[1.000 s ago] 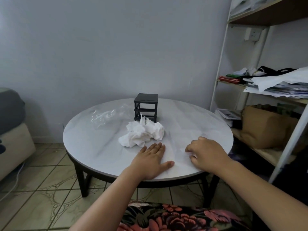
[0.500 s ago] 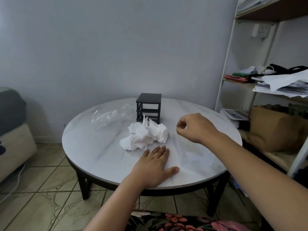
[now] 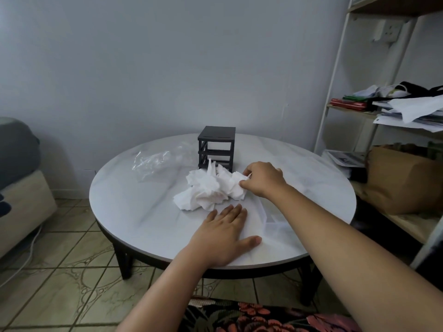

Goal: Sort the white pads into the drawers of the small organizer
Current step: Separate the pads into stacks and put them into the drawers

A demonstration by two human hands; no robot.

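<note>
A heap of crumpled white pads (image 3: 208, 189) lies in the middle of the round marble table (image 3: 143, 212). Just behind the heap stands the small black organizer (image 3: 216, 148), its front slots showing as dark openings. My right hand (image 3: 262, 178) is at the heap's right edge, its fingers and thumb pinching one white pad. My left hand (image 3: 225, 234) rests flat on the tabletop in front of the heap, fingers straight, holding nothing.
A crumpled clear plastic bag (image 3: 155, 161) lies left of the organizer. A clear flat sheet (image 3: 268, 219) lies under my right forearm. A shelf unit (image 3: 383, 116) with papers and a brown bag stands to the right. A sofa (image 3: 19, 188) is at far left.
My right hand has moved from the table's near right edge up and leftward to the heap and now pinches a pad. My left hand stayed flat on the table.
</note>
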